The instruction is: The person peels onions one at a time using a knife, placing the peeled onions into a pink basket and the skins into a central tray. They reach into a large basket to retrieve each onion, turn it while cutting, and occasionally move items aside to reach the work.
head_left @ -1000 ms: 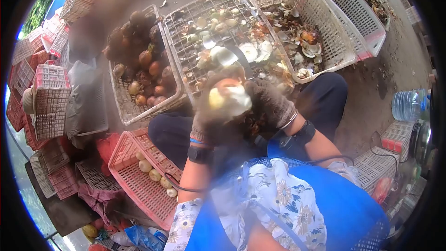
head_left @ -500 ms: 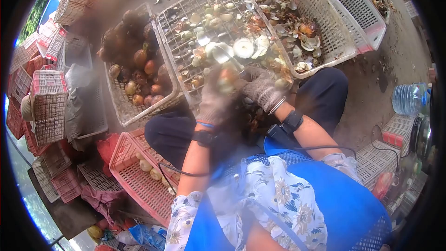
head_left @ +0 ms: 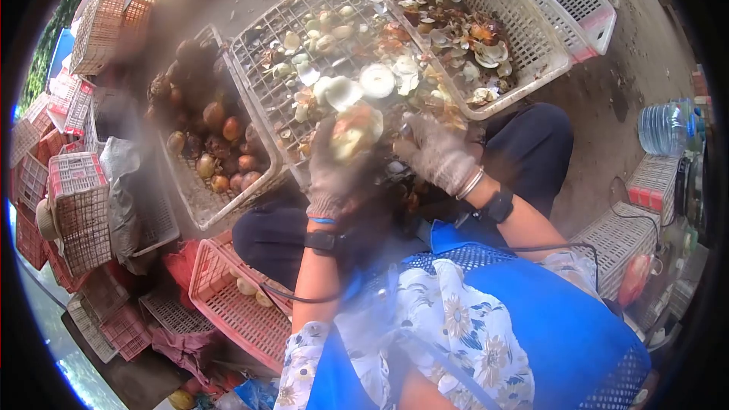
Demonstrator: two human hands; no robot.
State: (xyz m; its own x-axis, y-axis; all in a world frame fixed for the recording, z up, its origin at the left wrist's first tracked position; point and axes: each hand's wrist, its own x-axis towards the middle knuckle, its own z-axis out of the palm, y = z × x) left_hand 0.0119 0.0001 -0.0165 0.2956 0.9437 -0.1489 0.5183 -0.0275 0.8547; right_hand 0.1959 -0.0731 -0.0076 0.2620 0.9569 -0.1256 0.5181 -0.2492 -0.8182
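Observation:
My left hand (head_left: 334, 171), in a grey glove, grips a round fruit (head_left: 355, 127) with pale flesh and a reddish rind, held up over my lap. My right hand (head_left: 439, 153), also gloved, is closed just to the right of the fruit; a knife seems to be in it, but blur hides the blade. Both hands hover over the near edge of a flat white grid crate (head_left: 262, 57) strewn with cut rinds and pale pieces.
A white basket of whole dark and reddish fruit (head_left: 199, 209) stands at left. A basket of peel scraps (head_left: 531, 68) lies at right. A pink crate with pale peeled pieces (head_left: 228, 311) sits beside my left knee. Stacked crates at far left, a water bottle (head_left: 668, 127) at right.
The fruit in my left hand has turned and moved slightly left. My right hand has stayed close beside it. The view has shifted, so the crates sit higher in frame.

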